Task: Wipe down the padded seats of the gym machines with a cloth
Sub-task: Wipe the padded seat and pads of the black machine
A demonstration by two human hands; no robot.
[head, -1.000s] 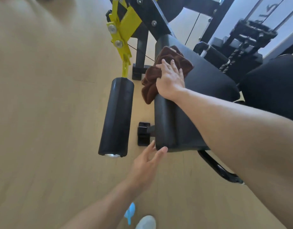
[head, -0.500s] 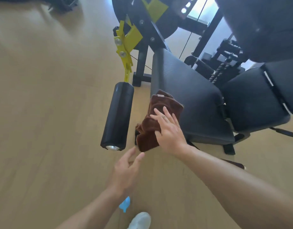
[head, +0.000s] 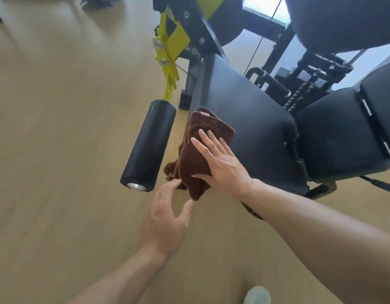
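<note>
A black padded seat (head: 251, 119) of a gym machine runs from the upper middle toward the lower right. A brown cloth (head: 196, 150) hangs over the seat's near left edge, its lower folds dangling below the pad. My right hand (head: 218, 163) presses flat on the cloth with fingers spread, holding it against the pad. My left hand (head: 165, 220) is open just below the cloth's hanging end, thumb and fingertips close to the fabric, holding nothing.
A black roller pad (head: 148, 145) on a yellow arm (head: 167, 51) lies left of the seat. A second black seat (head: 343, 137) and a weight stack frame (head: 310, 69) stand to the right. Wooden floor (head: 57, 150) spreads left. A white shoe (head: 256, 295) shows at the bottom.
My right hand slid the cloth down the seat's left edge toward the near end. My left hand let go of the seat's corner and rose toward the hanging cloth. The view tilted up.
</note>
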